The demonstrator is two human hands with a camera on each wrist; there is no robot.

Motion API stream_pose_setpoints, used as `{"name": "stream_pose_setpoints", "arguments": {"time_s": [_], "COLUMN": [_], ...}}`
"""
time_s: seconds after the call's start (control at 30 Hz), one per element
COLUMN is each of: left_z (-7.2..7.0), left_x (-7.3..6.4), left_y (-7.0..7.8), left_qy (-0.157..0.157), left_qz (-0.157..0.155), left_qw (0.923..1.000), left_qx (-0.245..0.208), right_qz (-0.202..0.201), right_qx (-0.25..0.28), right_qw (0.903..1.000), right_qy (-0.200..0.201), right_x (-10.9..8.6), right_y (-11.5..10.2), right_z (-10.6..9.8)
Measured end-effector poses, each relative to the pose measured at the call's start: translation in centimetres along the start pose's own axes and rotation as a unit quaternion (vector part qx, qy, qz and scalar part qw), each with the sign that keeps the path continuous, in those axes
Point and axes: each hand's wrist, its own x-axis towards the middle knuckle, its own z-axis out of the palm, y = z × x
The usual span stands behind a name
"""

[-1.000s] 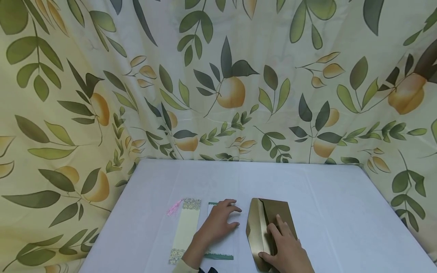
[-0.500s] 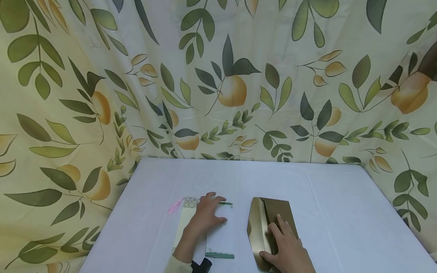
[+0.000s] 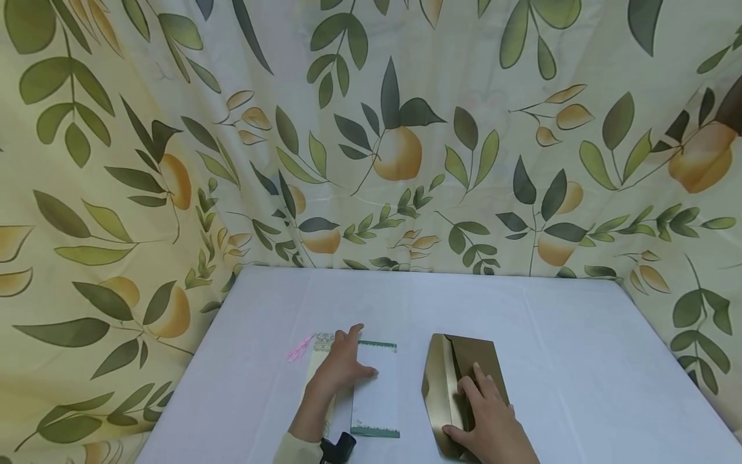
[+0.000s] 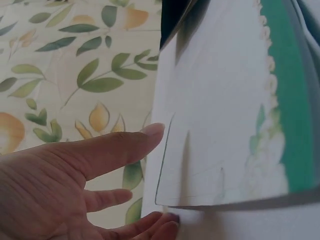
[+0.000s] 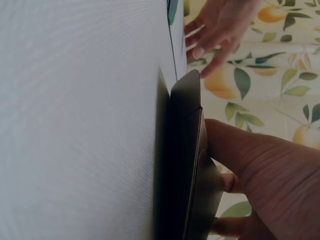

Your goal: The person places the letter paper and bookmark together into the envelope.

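Note:
My left hand [image 3: 339,367] hovers at the left side of a white card [image 3: 379,393] with green decorated borders. Its fingers are spread and nothing is held between them. In the left wrist view, the thumb lies near the card's [image 4: 225,100] edge; whether it touches cannot be told. Partly covered by this hand is a cream bookmark [image 3: 323,341] with floral ends and a pink tassel [image 3: 299,348]. My right hand [image 3: 489,419] holds a gold envelope [image 3: 481,357], flap unfolded to the left, thumb by the fold and bent fingers on the body. A dark gap shows at its opening.
A white-covered table [image 3: 580,361] bears all these items. Behind and to the left hangs a curtain [image 3: 400,219] printed with leaves and fruit. A black device [image 3: 337,448] is worn on my left wrist.
My left hand has moved left across the white card to its left side, uncovering most of the card and covering more of the bookmark. The right hand stays on the envelope.

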Motion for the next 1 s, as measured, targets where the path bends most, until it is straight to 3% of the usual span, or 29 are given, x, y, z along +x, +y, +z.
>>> {"name": "stream_pose_setpoints", "arguments": {"time_s": [0.2,0.53,0.73,1.0], "left_z": [0.0,2.1,2.3,2.0], "left_x": [-0.3,-1.1,-1.4,-1.4], "left_y": [0.1,1.6,2.0,1.9], "left_qy": [-0.008,0.018,0.026,0.015], "left_qz": [-0.008,-0.021,-0.024,-0.020], "left_qw": [0.9999,0.9995,0.9990,0.9981], "left_qx": [-0.003,0.016,0.025,0.056], "right_qz": [-0.003,-0.007,-0.010,-0.007], "right_qx": [0.010,0.010,0.017,0.022], "right_qw": [0.9999,0.9999,0.9998,0.9997], "right_qy": [-0.004,-0.005,-0.005,-0.006], "right_x": [-0.1,0.0,-0.1,0.1], "right_y": [0.0,0.1,0.2,0.1], "right_z": [-0.1,-0.1,0.0,-0.1]}}
